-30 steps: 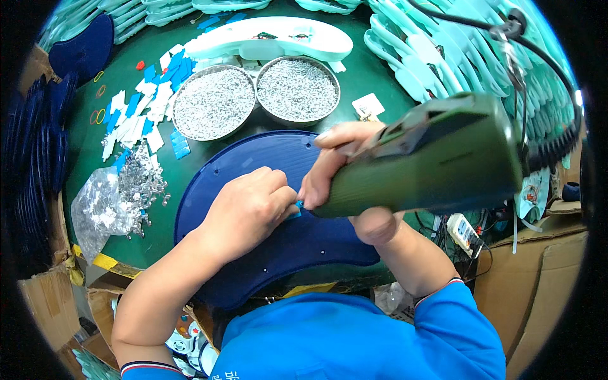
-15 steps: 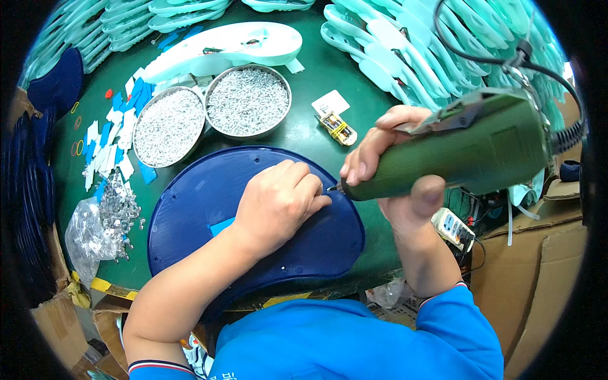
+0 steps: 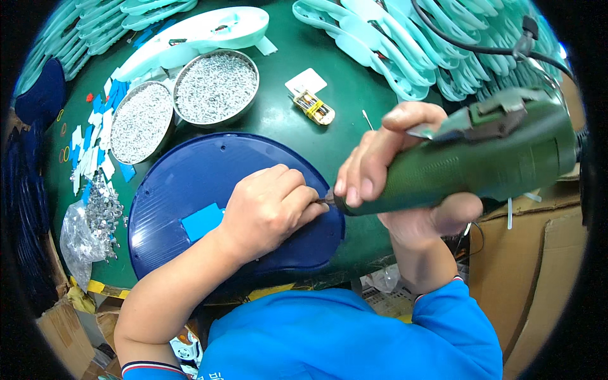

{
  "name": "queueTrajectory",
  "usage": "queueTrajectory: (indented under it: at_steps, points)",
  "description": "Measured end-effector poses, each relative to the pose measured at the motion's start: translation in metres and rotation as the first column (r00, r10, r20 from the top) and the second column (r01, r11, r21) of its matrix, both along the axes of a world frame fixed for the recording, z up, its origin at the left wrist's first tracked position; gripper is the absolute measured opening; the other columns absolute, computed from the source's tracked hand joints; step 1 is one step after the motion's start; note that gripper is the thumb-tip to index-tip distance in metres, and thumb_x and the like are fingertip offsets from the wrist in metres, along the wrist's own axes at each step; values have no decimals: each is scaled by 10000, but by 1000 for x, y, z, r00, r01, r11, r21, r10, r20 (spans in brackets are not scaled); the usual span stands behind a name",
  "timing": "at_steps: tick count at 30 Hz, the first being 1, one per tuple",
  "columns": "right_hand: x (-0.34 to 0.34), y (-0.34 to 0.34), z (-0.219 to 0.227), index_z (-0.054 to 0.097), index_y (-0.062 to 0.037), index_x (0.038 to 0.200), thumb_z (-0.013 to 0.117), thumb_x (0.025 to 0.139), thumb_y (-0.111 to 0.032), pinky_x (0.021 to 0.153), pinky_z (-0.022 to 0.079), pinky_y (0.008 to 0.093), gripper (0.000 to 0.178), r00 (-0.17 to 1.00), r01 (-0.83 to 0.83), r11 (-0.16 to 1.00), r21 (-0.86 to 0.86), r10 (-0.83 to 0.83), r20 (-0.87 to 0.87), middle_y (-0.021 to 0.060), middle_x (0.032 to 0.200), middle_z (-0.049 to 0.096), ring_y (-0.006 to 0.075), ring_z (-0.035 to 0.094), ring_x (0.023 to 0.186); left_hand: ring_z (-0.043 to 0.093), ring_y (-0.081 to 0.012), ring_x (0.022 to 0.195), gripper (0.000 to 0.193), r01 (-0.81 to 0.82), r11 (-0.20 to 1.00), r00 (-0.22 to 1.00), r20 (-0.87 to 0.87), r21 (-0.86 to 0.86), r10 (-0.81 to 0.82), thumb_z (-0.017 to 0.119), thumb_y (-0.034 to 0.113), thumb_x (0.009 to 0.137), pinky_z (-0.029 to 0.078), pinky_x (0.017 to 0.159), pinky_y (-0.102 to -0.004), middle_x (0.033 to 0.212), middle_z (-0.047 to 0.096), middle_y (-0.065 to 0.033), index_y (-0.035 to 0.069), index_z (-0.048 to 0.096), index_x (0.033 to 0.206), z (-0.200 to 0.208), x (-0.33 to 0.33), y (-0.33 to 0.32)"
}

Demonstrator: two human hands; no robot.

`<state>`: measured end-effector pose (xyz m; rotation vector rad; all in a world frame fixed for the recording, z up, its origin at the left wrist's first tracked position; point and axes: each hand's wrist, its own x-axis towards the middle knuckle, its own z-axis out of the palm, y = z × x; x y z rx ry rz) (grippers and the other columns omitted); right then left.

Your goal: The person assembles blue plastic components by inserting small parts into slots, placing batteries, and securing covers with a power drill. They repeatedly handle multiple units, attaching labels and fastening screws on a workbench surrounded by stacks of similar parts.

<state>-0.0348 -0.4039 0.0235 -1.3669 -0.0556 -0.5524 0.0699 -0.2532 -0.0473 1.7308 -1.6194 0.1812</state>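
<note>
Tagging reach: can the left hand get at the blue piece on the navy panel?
Likely yes: the blue piece lies mostly uncovered nearby, though the left hand is at the nose of the green tool.

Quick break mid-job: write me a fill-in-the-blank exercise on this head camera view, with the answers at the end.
1. The right hand holds a tool coloured ____.
2. The light-blue rectangle lies on the panel, to the ____ of the left hand.
3. Exactly ____ round bowls stand on the table.

Missing words: green; left; two.
</note>
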Motion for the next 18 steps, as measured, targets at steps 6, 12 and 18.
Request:
queueTrajectory:
  at_steps: [6, 12, 18]
  points:
    - [-38, -2, -17, 436, 0, 1232, 683, 714, -746, 632, 559, 371, 941, 983, -132, 988, 82, 120, 138, 89, 710, 586, 227, 636, 660, 523, -222, 597, 360, 195, 980, 981, -25, 47, -194, 816, 322, 669, 428, 525, -338, 681, 474, -48, 93, 540, 700, 5, -20, 2]
    - [-38, -2, -21, 483, 3, 1193, 727, 701, -715, 614, 561, 358, 905, 976, -213, 976, 51, 215, -20, 82, 692, 593, 207, 636, 634, 521, -219, 736, 403, 145, 968, 987, 42, 206, -157, 793, 395, 639, 426, 646, -346, 753, 484, -43, 99, 541, 744, 0, -27, 10]
    - [-25, 2, -14, 469, 53, 1172, 693, 719, -740, 554, 549, 334, 940, 966, -242, 970, 6, 241, -90, 82, 683, 593, 175, 619, 587, 537, -230, 755, 339, 66, 988, 997, 30, 138, -71, 782, 324, 691, 444, 667, -367, 762, 501, -56, 95, 536, 735, -3, -26, 16]
